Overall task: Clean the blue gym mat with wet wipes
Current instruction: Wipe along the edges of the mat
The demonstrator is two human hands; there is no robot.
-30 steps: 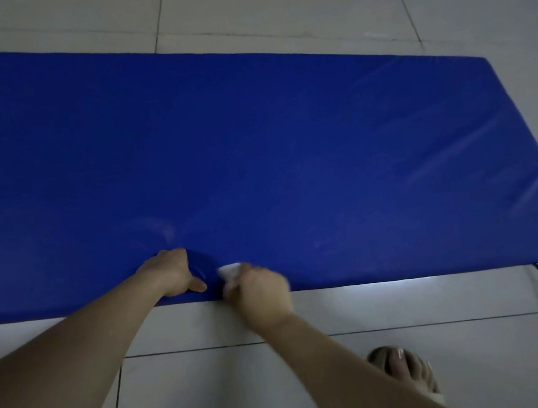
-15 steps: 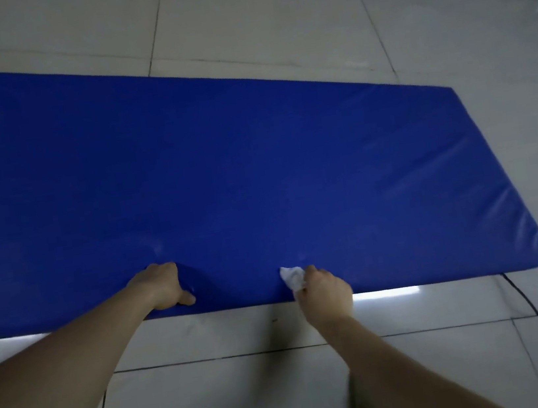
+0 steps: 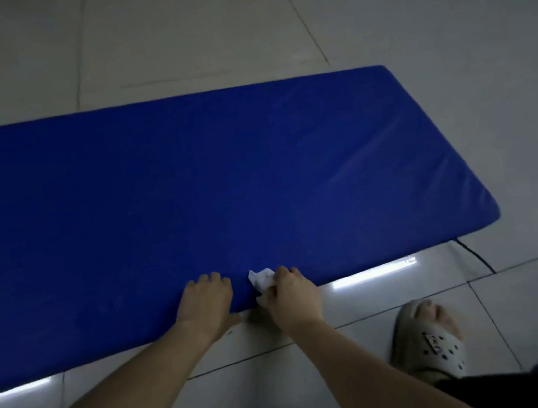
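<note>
The blue gym mat (image 3: 189, 187) lay flat on the pale tiled floor (image 3: 202, 33). The left hand (image 3: 205, 302) rested palm-down on its near edge. Just beside it, the right hand (image 3: 294, 293) held a crumpled white wet wipe (image 3: 262, 279) against the same edge. A foot in a grey perforated sandal (image 3: 431, 336) stood on the tiles to the right, and a black cable (image 3: 475, 256) ran near the mat's corner.

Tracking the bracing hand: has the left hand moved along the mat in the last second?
Yes. The left hand has shifted rightward along the blue mat near edge, toward its right end, beside the right hand gripping the wet wipe.
</note>
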